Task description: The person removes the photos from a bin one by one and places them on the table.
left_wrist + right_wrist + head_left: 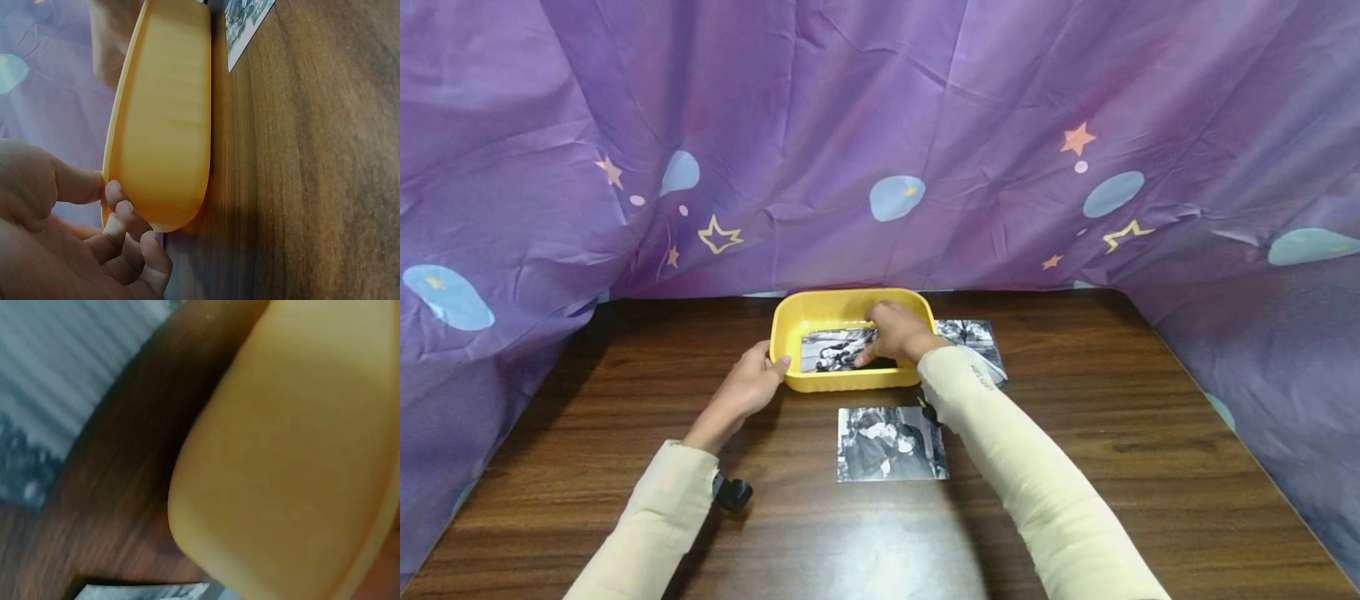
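Note:
A yellow plastic basket (850, 381) stands near the far edge of the wooden table. My left hand (751, 382) grips its left end, thumb over the rim and fingers curled against the outer wall, as the left wrist view also shows. Inside the basket lies a black-and-white photo (831, 350). My right hand (898, 332) reaches in over the right rim, thumb and fingers spread apart over the photo's right part; I cannot tell whether they pinch it. The right wrist view shows mostly the basket's outer wall (281, 456).
Another black-and-white photo (891, 450) lies flat in front of the basket. More photos (973, 342) lie right of it, partly covered by the right sleeve (1037, 475). A purple patterned curtain (850, 125) hangs right behind the table (662, 375).

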Motion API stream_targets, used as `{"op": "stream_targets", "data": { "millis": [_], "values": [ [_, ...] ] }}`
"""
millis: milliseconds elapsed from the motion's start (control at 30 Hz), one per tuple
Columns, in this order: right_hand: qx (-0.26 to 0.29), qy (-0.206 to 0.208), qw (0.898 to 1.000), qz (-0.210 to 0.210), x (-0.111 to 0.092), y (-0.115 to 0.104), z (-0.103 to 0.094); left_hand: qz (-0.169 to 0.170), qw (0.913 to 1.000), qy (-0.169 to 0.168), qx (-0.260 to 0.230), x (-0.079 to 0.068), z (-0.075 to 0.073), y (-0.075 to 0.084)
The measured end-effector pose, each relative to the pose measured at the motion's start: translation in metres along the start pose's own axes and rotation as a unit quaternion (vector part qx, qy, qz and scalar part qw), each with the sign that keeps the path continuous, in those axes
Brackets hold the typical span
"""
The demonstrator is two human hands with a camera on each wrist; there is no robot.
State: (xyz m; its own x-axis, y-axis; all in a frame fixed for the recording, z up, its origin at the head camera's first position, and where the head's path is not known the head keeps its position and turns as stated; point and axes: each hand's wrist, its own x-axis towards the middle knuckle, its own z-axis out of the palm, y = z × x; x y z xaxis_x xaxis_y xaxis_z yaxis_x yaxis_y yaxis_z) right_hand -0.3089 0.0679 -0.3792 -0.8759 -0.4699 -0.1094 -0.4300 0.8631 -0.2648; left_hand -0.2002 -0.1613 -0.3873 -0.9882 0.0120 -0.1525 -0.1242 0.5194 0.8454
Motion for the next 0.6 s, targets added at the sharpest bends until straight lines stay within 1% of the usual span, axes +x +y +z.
{"op": "stream_targets", "data": {
  "millis": [167,267,467,600],
  "values": [
    [-0.048,0.004,0.999,-0.004,0.003,-0.004,0.007,0.006,1.0,0.002,-0.004,-0.001,0.001,0.001],
    [-0.063,0.004,0.998,-0.005,0.004,-0.004,0.01,0.007,1.0,0.002,-0.006,-0.001,0.001,0.001],
    [-0.051,-0.001,0.999,0.01,0.006,-0.005,0.013,0.003,1.0,0.002,-0.006,-0.001,0.0,-0.001],
    [-0.048,0.004,0.999,0.009,0.007,-0.005,0.013,0.002,1.0,0.004,-0.004,0.0,0.001,-0.001]
  ]
}}
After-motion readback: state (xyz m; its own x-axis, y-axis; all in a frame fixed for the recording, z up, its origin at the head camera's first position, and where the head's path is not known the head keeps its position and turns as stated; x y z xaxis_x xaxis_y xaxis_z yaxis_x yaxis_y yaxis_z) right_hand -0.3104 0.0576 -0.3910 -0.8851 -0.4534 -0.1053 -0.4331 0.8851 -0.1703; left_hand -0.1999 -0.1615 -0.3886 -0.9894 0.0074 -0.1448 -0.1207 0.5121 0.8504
